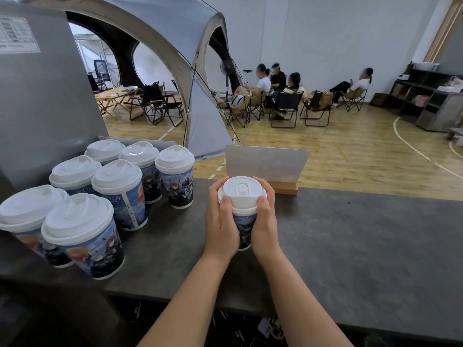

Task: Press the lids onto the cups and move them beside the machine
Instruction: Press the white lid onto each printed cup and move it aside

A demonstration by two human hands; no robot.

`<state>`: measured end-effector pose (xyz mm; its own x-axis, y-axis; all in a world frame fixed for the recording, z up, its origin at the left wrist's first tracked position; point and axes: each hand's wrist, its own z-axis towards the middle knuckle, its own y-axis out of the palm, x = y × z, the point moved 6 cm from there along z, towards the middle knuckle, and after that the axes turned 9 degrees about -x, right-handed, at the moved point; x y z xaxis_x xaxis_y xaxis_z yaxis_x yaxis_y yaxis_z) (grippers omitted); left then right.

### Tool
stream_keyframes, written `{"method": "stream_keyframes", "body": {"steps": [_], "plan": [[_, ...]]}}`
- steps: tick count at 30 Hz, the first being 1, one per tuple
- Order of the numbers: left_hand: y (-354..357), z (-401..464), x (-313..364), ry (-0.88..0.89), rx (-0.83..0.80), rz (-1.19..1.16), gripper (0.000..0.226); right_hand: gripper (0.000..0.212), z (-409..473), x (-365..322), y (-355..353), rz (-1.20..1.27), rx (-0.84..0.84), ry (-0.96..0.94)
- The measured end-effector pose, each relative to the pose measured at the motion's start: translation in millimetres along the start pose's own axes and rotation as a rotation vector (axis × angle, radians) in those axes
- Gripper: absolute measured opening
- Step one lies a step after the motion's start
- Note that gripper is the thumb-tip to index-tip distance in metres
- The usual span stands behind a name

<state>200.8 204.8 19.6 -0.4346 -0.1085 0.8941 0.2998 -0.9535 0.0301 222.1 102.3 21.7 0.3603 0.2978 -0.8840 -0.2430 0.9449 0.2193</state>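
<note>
Head view: left hand (220, 221) and right hand (265, 219) wrapped round a printed cup (245, 227) upright on the tabletop (350, 246) — thumbs on its white lid (241, 191). Seven lidded cups (120, 194) clustered well left, beside the grey machine (42, 101).

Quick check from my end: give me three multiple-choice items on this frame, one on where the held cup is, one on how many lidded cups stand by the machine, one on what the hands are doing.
1. Where is the held cup?
A. in the cluster by the machine
B. on the counter in front of the card stand
C. on the floor

2. How many lidded cups stand in the cluster beside the machine?
A. three
B. five
C. seven

3. What are the hands doing?
A. both grip the cup, thumbs on its lid
B. only one touches it
C. both rest flat on the counter

Answers:
1 B: it stands apart from the cluster, right before the card stand.
2 C: seven white lids show there.
3 A: left hand and right hand wrap the cup, thumbs on the lid.
</note>
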Motion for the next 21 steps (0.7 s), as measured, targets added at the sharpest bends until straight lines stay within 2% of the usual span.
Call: {"method": "stream_keyframes", "body": {"steps": [5,9,14,17,21], "plan": [[-2.4,-0.7,3.1,0.017,-0.003,0.056,0.052,0.052,-0.7,-1.7,1.1,0.023,-0.007,-0.016],[-3.6,-1.9,6.0,0.044,0.015,0.095,0.050,0.035,1.2,-2.7,0.5,0.018,0.052,-0.005],[-3.2,-1.5,5.6,0.021,0.003,0.103,0.048,0.037,0.5,-6.9,3.9,0.012,0.050,0.019],[-2.7,-3.1,8.4,0.005,0.004,0.096,0.051,0.038,-0.5,-6.1,2.5,0.006,-0.005,0.035],[-6.3,-7.8,8.7,-0.069,0.037,0.069,0.046,0.044,-5.2,3.1,-11.2,0.063,-0.186,0.174]]}}
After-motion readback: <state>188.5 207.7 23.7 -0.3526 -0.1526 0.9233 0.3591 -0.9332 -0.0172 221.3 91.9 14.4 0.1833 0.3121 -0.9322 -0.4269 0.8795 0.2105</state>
